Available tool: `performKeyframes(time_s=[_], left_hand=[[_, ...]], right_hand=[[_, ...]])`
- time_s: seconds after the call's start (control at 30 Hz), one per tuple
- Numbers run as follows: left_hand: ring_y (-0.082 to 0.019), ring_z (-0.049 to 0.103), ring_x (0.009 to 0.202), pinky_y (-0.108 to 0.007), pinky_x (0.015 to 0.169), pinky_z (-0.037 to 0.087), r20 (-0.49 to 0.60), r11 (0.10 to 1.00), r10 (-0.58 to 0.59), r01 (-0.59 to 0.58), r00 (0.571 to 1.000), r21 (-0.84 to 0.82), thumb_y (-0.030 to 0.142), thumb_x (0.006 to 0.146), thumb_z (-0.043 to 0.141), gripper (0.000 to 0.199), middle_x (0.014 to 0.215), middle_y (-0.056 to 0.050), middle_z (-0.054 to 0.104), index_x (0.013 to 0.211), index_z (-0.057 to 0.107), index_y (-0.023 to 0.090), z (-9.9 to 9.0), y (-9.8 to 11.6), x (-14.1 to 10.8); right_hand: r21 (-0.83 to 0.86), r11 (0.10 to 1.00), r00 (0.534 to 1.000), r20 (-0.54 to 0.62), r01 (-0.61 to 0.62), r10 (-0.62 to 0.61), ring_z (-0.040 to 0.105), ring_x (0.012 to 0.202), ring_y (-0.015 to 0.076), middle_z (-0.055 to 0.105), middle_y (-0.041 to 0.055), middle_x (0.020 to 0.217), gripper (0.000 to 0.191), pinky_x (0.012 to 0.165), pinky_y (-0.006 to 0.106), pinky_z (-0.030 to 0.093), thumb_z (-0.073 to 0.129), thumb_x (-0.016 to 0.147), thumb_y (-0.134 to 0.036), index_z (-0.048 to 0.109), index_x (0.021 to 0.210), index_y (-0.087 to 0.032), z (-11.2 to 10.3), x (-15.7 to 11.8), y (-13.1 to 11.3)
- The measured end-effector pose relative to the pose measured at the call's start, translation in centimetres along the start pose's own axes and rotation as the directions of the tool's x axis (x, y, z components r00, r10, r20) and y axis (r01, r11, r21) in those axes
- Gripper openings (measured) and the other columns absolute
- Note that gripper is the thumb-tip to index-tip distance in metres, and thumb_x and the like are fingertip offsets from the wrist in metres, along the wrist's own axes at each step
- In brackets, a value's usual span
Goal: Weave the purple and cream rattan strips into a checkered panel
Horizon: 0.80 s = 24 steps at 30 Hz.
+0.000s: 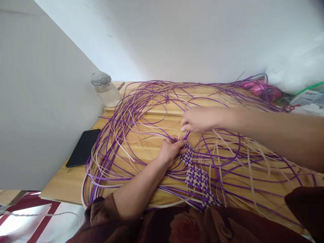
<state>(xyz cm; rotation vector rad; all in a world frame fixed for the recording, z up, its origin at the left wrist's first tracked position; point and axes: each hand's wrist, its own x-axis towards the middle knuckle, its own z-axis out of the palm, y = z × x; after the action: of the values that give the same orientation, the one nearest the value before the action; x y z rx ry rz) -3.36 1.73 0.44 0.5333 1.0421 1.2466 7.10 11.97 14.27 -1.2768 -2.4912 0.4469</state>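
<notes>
A woven piece in purple and cream checks [198, 177] lies on the wooden table, running from the table's near edge up to my left hand. Long purple and cream strips [126, 114] fan out from it on both sides. My left hand [170, 151] pinches the upper left end of the weave, thumb on top. Just above and to the right, my right hand [194, 119] has its fingers closed round a thin cream strip that rises from the weave near my left thumb. The two hands are apart.
A clear bottle with a grey lid [107, 89] stands at the back left by the wall. A black phone [83, 147] lies at the left edge of the wooden table [58, 182]. Pink bundles [262, 89] and plastic bags [310, 99] sit at the back right.
</notes>
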Motion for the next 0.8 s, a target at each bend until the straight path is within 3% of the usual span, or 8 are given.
performKeyframes(time_s=[0.07, 0.13, 0.27, 0.37, 0.47, 0.57, 0.8], left_hand=[[-0.009, 0.056, 0.062, -0.022, 0.055, 0.055, -0.001, 1.000, 0.001, -0.001, 1.000, -0.009, 0.022, 0.052, 0.083, 0.026, 0.069, 0.000, 0.060, 0.067, 0.064, 0.011, 0.0, 0.1, -0.1], [-0.009, 0.056, 0.062, -0.022, 0.054, 0.054, 0.001, 1.000, 0.008, -0.008, 1.000, -0.015, 0.022, 0.052, 0.084, 0.026, 0.067, 0.000, 0.058, 0.066, 0.064, 0.011, 0.1, 0.1, -0.2], [-0.010, 0.057, 0.064, -0.022, 0.054, 0.054, 0.007, 0.999, -0.002, 0.002, 1.000, -0.032, 0.023, 0.051, 0.085, 0.028, 0.069, 0.000, 0.060, 0.066, 0.065, 0.011, 0.1, 0.2, -0.2], [-0.010, 0.057, 0.065, -0.022, 0.054, 0.053, 0.013, 0.999, -0.014, 0.014, 1.000, -0.033, 0.023, 0.050, 0.086, 0.029, 0.072, -0.001, 0.061, 0.068, 0.066, 0.011, 0.1, 0.3, -0.2], [-0.010, 0.057, 0.065, -0.022, 0.055, 0.053, 0.024, 1.000, -0.008, 0.008, 1.000, -0.027, 0.024, 0.050, 0.086, 0.030, 0.073, -0.001, 0.062, 0.069, 0.067, 0.011, 0.1, 0.3, -0.2], [-0.010, 0.056, 0.065, -0.022, 0.055, 0.054, 0.038, 1.000, 0.002, 0.000, 0.999, -0.029, 0.025, 0.050, 0.086, 0.033, 0.074, -0.001, 0.062, 0.075, 0.068, 0.012, 0.0, 0.2, -0.2], [-0.013, 0.060, 0.073, -0.023, 0.058, 0.055, 0.056, 0.998, -0.005, 0.008, 0.998, -0.063, 0.022, 0.050, 0.085, 0.034, 0.078, -0.002, 0.064, 0.077, 0.067, 0.013, -0.4, 0.1, 0.0]], right_hand=[[-0.047, 0.997, 0.977, 0.208, 0.053, -0.042, 0.052, 0.049, 0.0053, 0.063, -0.0002, 0.049, 0.016, 0.054, 0.020, 0.032, 0.074, 0.063, -0.012, 0.067, 0.049, -0.012, 1.8, -0.8, 0.2], [-0.098, 0.985, 0.923, 0.373, 0.139, -0.093, 0.058, 0.057, 0.0088, 0.070, 0.0005, 0.062, 0.005, 0.058, 0.021, 0.036, 0.074, 0.063, -0.013, 0.074, 0.064, -0.017, 3.0, -1.3, 1.0], [-0.123, 0.969, 0.851, 0.510, 0.215, -0.124, 0.063, 0.072, 0.0131, 0.075, 0.0026, 0.083, 0.015, 0.064, 0.023, 0.040, 0.065, 0.079, -0.024, 0.077, 0.087, -0.020, 3.4, -1.2, 2.6], [-0.050, 0.976, 0.850, 0.503, 0.212, -0.158, 0.061, 0.070, 0.0125, 0.073, 0.0018, 0.078, 0.012, 0.062, 0.023, 0.039, 0.066, 0.078, -0.026, 0.075, 0.081, -0.018, 3.2, -1.2, 2.7], [0.014, 0.938, 0.863, 0.387, 0.347, -0.325, 0.058, 0.069, 0.0123, 0.067, 0.0015, 0.073, 0.011, 0.063, 0.023, 0.037, 0.068, 0.077, -0.026, 0.071, 0.073, -0.016, 3.6, -1.6, 2.1], [0.024, 0.873, 0.811, 0.357, 0.488, -0.463, 0.056, 0.070, 0.0123, 0.064, 0.0019, 0.074, 0.014, 0.065, 0.024, 0.035, 0.059, 0.083, -0.019, 0.069, 0.074, -0.015, 4.8, -2.0, 1.6], [-0.012, 0.839, 0.783, 0.365, 0.544, -0.503, 0.054, 0.069, 0.0125, 0.065, 0.0015, 0.074, 0.020, 0.061, 0.025, 0.029, 0.053, 0.087, -0.024, 0.067, 0.074, -0.018, 6.3, -1.3, 1.8]])
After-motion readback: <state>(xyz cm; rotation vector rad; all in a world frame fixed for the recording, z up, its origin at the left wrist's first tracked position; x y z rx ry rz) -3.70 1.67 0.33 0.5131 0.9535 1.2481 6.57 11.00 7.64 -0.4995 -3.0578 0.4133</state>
